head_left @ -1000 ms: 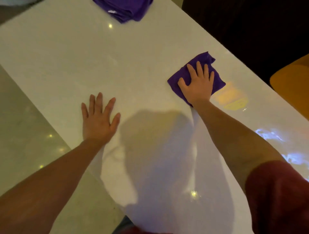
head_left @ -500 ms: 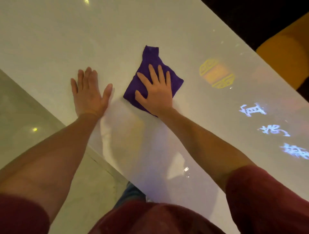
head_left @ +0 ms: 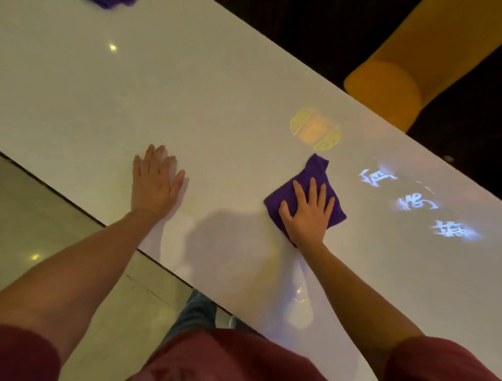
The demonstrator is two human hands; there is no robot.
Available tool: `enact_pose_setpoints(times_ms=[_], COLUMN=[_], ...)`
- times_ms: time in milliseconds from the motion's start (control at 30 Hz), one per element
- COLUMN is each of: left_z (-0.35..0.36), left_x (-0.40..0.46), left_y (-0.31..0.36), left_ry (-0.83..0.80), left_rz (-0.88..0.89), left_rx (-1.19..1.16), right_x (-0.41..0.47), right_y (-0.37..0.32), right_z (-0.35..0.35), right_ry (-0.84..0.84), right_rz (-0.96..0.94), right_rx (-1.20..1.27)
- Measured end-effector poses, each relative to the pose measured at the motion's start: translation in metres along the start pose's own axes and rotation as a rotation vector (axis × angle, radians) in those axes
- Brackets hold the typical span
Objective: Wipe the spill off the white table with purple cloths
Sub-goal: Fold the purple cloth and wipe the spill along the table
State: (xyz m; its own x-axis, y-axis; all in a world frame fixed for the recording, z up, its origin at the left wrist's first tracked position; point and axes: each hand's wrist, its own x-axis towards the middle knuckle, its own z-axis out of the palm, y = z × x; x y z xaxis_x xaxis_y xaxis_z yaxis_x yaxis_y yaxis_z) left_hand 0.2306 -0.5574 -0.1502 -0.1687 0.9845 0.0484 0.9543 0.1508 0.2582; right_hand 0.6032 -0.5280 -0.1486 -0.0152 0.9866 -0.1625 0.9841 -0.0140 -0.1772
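Two hands — left hand (head_left: 155, 187), right hand (head_left: 308, 214); one white table (head_left: 217, 89); one purple cloth (head_left: 312, 176); one yellow chair (head_left: 402, 81).

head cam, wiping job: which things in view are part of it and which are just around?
In the job:
purple cloth under the right hand
white table
left hand, flat on the table
more purple cloth at the far edge

Just around:
yellow chair
light patterns on the tabletop

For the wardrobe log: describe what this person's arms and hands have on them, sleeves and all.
Both arms wear short dark red sleeves that end above the elbow, the left sleeve and the right sleeve. Below them the forearms are bare. The left hand and the right hand are ungloved, and no ring, watch or bracelet shows on either.
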Motion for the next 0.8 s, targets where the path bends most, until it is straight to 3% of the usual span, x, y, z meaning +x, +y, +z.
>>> enact_pose_setpoints(times_ms=[333,567,733,800], left_z=[0.018,0.009,0.000,-0.003], left_x=[-0.080,-0.117,-0.159,-0.175], left_y=[0.133,0.196,0.177,0.158], left_ry=[-0.054,0.117,0.130,0.054], left_rz=[0.043,-0.179,-0.380,-0.462], left_rx=[-0.145,-0.397,-0.383,-0.395], right_x=[-0.091,-0.156,-0.176,-0.174], right_y=[0.111,0.106,0.075,0.056], right_z=[-0.022,-0.024,-0.021,-0.016], right_ry=[-0.073,-0.197,-0.281,-0.299], right_rz=[0.136,0.113,-0.061,-0.153], right_rx=[0.016,0.060,0.025,0.006])
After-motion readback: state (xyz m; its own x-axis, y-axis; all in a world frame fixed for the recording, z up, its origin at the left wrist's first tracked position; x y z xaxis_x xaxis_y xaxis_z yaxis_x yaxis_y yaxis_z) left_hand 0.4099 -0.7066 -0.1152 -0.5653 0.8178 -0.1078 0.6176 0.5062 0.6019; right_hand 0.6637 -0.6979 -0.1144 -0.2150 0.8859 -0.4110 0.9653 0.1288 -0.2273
